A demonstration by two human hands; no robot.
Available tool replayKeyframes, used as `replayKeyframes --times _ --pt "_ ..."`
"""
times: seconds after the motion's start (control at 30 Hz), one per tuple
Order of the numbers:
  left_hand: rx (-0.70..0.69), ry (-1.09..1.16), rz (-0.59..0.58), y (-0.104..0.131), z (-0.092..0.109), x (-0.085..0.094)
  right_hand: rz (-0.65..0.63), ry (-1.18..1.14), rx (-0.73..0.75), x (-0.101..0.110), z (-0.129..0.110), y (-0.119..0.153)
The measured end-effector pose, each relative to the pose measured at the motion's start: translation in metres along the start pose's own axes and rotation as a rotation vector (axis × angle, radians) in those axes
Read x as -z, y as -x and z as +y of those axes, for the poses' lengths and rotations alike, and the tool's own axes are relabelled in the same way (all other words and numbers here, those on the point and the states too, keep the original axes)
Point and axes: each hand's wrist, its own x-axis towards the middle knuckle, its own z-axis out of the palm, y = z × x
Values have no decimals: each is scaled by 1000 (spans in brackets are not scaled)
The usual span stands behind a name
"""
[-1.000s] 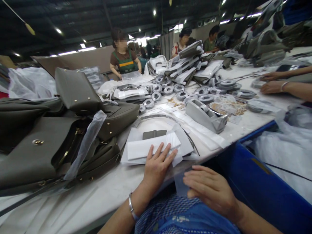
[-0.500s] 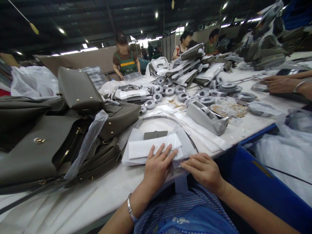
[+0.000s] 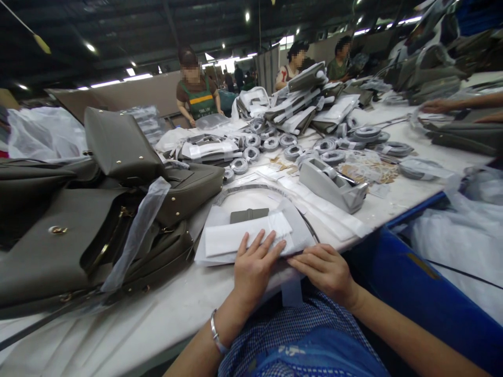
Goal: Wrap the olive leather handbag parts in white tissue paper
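We press our left hand [image 3: 253, 267] flat, fingers spread and holding nothing, on the white paper bundle [image 3: 247, 236] so it stays still on the counter [image 3: 188, 298]. Our right hand [image 3: 324, 269] lies next to it with fingers bent down on the near edge of the paper, pressing and not closed around anything. A see-through strip of tape [image 3: 291, 292] hangs down from that edge, just under our right hand, so we think the paper is being held down to get taped. The bundle sits at the near edge of the counter, right in front of us. It looks soft, white and folded, and a small grey piece [image 3: 249, 215] peeks out at its far side. Dark grey bags [image 3: 118, 209] lie to the left, and a grey tape holder [image 3: 332, 184] stands behind.
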Motion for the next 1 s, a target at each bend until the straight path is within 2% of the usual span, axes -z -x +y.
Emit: replayKeyframes --times 0.13,0.23,0.33,0.5,0.67,0.83,1.0 --pt "-23 -29 37 2 -1 -4 -120 -63 32 5 -4 34" --pt "-27 -23 51 2 -1 -3 -218 -23 59 2 -11 57" --pt "-28 -17 51 1 0 -2 -210 21 46 -10 -19 64" --pt "-30 -27 38 1 1 -1 -76 -98 22 -22 -27 44" --pt "-11 -57 42 3 3 -2 -10 -225 -72 -10 -36 22" --pt "-9 -72 30 4 4 -5 -12 -201 -151 0 -51 13" --pt "-13 -88 31 3 4 -8 -8 -167 -156 9 -60 1"
